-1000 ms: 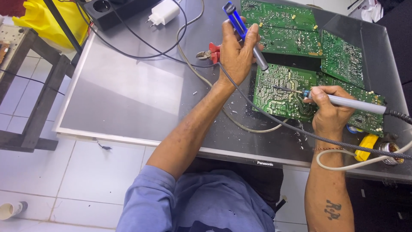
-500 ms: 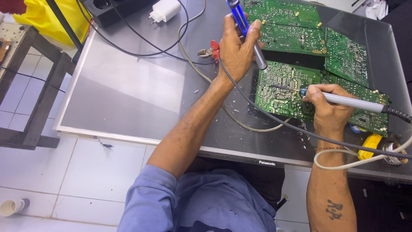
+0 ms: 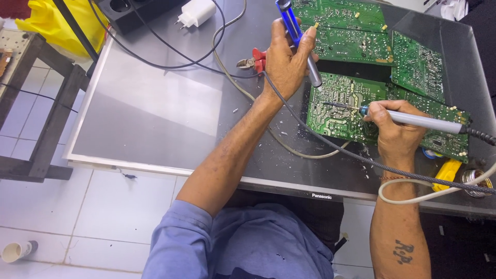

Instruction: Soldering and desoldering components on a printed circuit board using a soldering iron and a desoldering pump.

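My left hand (image 3: 285,61) grips a blue and silver desoldering pump (image 3: 298,39), held upright with its tip just above the green circuit board (image 3: 341,106). My right hand (image 3: 393,129) holds a grey soldering iron (image 3: 413,121) like a pen, with its tip touching that board near the middle. A braided cable runs from the iron across my right wrist. The board lies on a dark flat panel (image 3: 165,113) that serves as the work surface.
More green circuit boards (image 3: 356,31) lie at the back right. Red cutters (image 3: 253,59) sit behind my left hand. A white charger (image 3: 195,13), black power strip (image 3: 129,8), cables, a yellow tool (image 3: 447,173) and a solder reel (image 3: 473,181) are around. A wooden stand (image 3: 36,103) is left.
The view has shifted slightly. My left hand has lifted the pump a little higher above the board. My right hand keeps the iron on the same spot.
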